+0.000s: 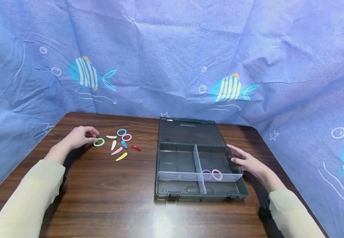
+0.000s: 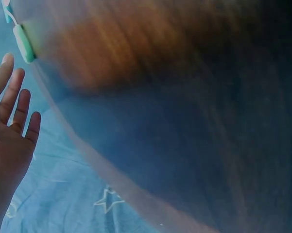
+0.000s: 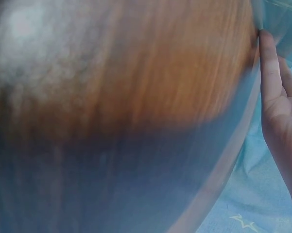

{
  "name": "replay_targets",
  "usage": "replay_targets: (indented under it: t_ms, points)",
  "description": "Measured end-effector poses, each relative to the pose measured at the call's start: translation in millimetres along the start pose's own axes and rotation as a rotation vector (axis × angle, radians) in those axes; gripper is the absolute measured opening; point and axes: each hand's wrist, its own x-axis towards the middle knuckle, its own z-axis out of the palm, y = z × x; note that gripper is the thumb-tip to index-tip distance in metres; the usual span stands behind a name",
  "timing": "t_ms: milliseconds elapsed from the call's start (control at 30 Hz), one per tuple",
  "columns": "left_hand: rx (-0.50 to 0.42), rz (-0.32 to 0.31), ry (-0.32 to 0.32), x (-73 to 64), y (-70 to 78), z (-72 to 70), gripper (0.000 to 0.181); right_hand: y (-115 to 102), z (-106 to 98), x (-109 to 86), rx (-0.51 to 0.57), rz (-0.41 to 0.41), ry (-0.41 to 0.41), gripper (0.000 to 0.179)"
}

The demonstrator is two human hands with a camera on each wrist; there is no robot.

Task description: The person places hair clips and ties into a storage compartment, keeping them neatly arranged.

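Observation:
My left hand (image 1: 81, 137) is right at a green hair tie (image 1: 98, 142) on the table. In the left wrist view its fingers are fairly straight, and the green hair tie (image 2: 24, 43) is just beyond the thumb tip. My right hand (image 1: 247, 162) touches the right side of a grey see-through compartment box (image 1: 202, 195) with extended fingers, its lid lying back. Inside, a purple hair tie (image 1: 206, 174) and a pink hair tie (image 1: 217, 175) lean by the divider of the right-hand compartments. Blur covers much of both wrist views.
Near the left hand lie a blue hair tie (image 1: 121, 132), another pink hair tie (image 1: 127, 137) and several snap clips, among them a yellow clip (image 1: 121, 156) and a red clip (image 1: 135, 147). A blue fish-print cloth (image 1: 166, 66) hangs behind the wooden table (image 1: 115, 191).

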Motion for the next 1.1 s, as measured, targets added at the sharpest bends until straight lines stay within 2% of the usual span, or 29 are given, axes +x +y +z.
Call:
replay_targets:
  t_ms: [333,533,767,1100]
  points:
    - [-0.018,-0.023,-0.006,1.5,-9.4,6.4,0.010,0.6,-1.5,0.4,0.013,0.002,-0.002,0.065]
    - [-0.033,-0.031,-0.019,0.8,-9.0,5.9,0.007,1.2,-1.9,0.5,0.012,-0.005,-0.007,0.064]
    - [-0.013,-0.039,-0.025,1.5,-7.4,6.4,0.004,1.0,-1.0,-0.1,0.023,-0.006,-0.007,0.065]
    - [0.022,-0.018,-0.045,2.7,-8.2,5.0,0.003,-2.7,0.5,0.1,0.007,-0.006,-0.014,0.065]
